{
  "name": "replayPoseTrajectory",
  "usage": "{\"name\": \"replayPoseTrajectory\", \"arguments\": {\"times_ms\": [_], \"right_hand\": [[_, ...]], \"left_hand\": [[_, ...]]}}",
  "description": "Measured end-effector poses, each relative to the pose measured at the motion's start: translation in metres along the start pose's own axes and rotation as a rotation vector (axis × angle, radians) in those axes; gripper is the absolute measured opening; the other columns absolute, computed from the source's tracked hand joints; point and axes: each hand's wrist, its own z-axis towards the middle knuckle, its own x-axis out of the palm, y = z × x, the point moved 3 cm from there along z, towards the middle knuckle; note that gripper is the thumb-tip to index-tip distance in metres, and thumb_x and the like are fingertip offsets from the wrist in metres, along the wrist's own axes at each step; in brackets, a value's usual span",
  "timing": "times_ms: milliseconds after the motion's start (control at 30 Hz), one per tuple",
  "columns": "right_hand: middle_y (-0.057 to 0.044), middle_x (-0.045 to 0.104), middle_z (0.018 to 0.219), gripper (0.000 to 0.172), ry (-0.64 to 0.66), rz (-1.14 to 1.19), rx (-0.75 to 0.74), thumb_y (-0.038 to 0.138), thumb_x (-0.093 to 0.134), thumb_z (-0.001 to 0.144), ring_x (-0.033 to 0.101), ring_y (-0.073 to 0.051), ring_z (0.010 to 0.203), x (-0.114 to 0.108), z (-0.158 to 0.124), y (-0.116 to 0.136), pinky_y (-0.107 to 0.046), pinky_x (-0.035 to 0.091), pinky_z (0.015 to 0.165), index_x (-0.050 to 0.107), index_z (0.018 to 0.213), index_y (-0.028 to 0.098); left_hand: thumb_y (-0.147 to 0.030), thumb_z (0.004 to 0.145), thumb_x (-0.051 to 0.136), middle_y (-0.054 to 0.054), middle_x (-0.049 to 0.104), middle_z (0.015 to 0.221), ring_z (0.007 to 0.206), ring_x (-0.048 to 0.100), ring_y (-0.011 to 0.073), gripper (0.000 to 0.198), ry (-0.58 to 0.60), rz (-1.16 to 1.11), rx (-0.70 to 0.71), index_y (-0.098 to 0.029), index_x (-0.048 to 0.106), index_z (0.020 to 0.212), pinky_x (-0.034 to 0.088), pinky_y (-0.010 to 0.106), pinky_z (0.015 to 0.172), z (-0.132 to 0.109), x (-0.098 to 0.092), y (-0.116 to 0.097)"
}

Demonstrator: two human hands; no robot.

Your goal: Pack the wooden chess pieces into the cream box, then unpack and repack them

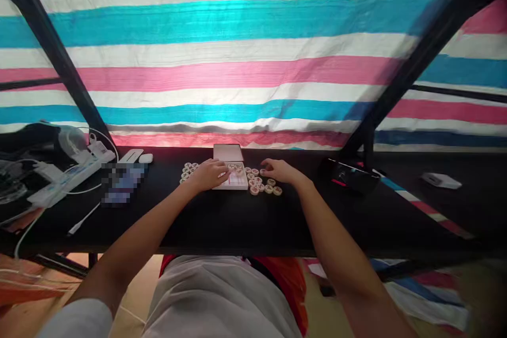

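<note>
While discs [266, 186] ring the box [236, 181] (pink), a power strip [65, 182] lies left.

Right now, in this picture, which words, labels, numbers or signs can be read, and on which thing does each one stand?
No text can be read clearly.
Red and dark marks on the small round pale wooden discs: too small to read.
Red lines on the pale square box: nothing legible.
The pixelated patch on the black table: blurred out.
Red marks on the black device at the right: too blurred.
</note>
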Motion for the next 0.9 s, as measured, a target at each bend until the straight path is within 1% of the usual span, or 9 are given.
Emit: {"name": "replayPoseTrajectory", "arguments": {"times_ms": [100, 167, 267, 400, 500, 567, 633, 767, 900], "right_hand": [[-0.005, 0.068, 0.083, 0.026, -0.157, 0.013, -0.065, 0.031, 0.056, 0.083, 0.062, -0.017, 0.074, -0.006, -0.002, 0.014, -0.025, 0.043, 0.067, 0.062, 0.103, 0.016], [-0.005, 0.068, 0.087, 0.023, -0.231, 0.055, -0.160, 0.033, 0.056, 0.084, 0.062, -0.016, 0.076, -0.005, -0.005, 0.033, -0.025, 0.044, 0.069, 0.062, 0.099, 0.018], [-0.004, 0.067, 0.091, 0.021, -0.249, 0.123, -0.336, 0.035, 0.056, 0.085, 0.061, -0.017, 0.084, 0.008, -0.010, 0.069, -0.027, 0.045, 0.075, 0.063, 0.096, 0.020], [-0.005, 0.067, 0.085, 0.017, -0.175, 0.097, -0.444, 0.033, 0.058, 0.084, 0.060, -0.020, 0.090, 0.028, -0.011, 0.097, -0.031, 0.046, 0.082, 0.068, 0.091, 0.021], [-0.005, 0.068, 0.096, 0.018, -0.224, 0.145, -0.483, 0.026, 0.055, 0.086, 0.059, -0.020, 0.098, 0.025, -0.010, 0.092, -0.033, 0.044, 0.089, 0.070, 0.095, 0.022], [-0.006, 0.067, 0.101, 0.022, -0.344, 0.175, -0.418, 0.023, 0.051, 0.087, 0.058, -0.019, 0.099, 0.014, -0.008, 0.076, -0.032, 0.045, 0.090, 0.070, 0.099, 0.021], [-0.007, 0.067, 0.099, 0.024, -0.402, 0.162, -0.316, 0.020, 0.050, 0.087, 0.060, -0.019, 0.094, 0.003, -0.007, 0.058, -0.031, 0.046, 0.087, 0.069, 0.100, 0.020], [-0.007, 0.068, 0.098, 0.024, -0.342, 0.095, -0.203, 0.018, 0.049, 0.086, 0.062, -0.019, 0.089, -0.004, -0.002, 0.029, -0.030, 0.046, 0.086, 0.070, 0.098, 0.018], [-0.006, 0.069, 0.101, 0.026, -0.234, 0.047, -0.196, 0.017, 0.048, 0.086, 0.063, -0.019, 0.093, 0.004, 0.003, 0.024, -0.029, 0.046, 0.088, 0.070, 0.100, 0.019]], "left_hand": [[-0.029, 0.092, 0.043, 0.005, 0.070, 0.088, 0.083, 0.063, 0.0188, 0.028, 0.020, -0.001, -0.031, -0.018, 0.068, 0.083, 0.045, 0.031, 0.079, 0.000, 0.002, 0.001], [-0.028, 0.092, 0.044, 0.005, 0.069, 0.090, 0.084, 0.063, 0.0187, 0.025, 0.044, -0.007, -0.043, -0.019, 0.068, 0.087, 0.045, 0.031, 0.080, -0.001, 0.003, 0.001], [-0.026, 0.090, 0.046, 0.004, 0.069, 0.093, 0.088, 0.063, 0.0189, 0.022, 0.098, -0.029, -0.045, -0.020, 0.066, 0.096, 0.045, 0.030, 0.079, -0.003, 0.002, 0.001], [-0.025, 0.088, 0.047, 0.004, 0.068, 0.091, 0.088, 0.063, 0.0196, 0.021, 0.185, -0.070, -0.041, -0.020, 0.068, 0.086, 0.045, 0.028, 0.076, -0.006, -0.002, -0.002], [-0.026, 0.089, 0.047, 0.004, 0.069, 0.090, 0.085, 0.063, 0.0185, 0.023, 0.226, -0.124, -0.010, -0.019, 0.069, 0.085, 0.044, 0.028, 0.078, -0.006, -0.004, -0.008], [-0.028, 0.091, 0.045, 0.004, 0.068, 0.089, 0.083, 0.062, 0.0175, 0.025, 0.248, -0.159, 0.012, -0.019, 0.069, 0.089, 0.043, 0.027, 0.078, -0.006, -0.002, -0.012], [-0.033, 0.094, 0.041, 0.004, 0.067, 0.089, 0.083, 0.062, 0.0170, 0.030, 0.274, -0.179, 0.027, -0.019, 0.068, 0.094, 0.043, 0.026, 0.078, -0.005, 0.001, -0.015], [-0.042, 0.097, 0.031, 0.007, 0.063, 0.096, 0.094, 0.058, 0.0198, 0.041, 0.285, -0.093, 0.059, -0.021, 0.064, 0.110, 0.039, 0.031, 0.088, -0.005, 0.009, -0.017], [-0.046, 0.097, 0.028, 0.007, 0.062, 0.100, 0.098, 0.055, 0.0208, 0.045, 0.279, -0.022, 0.021, -0.021, 0.060, 0.117, 0.036, 0.034, 0.094, -0.008, 0.014, -0.014]]}}
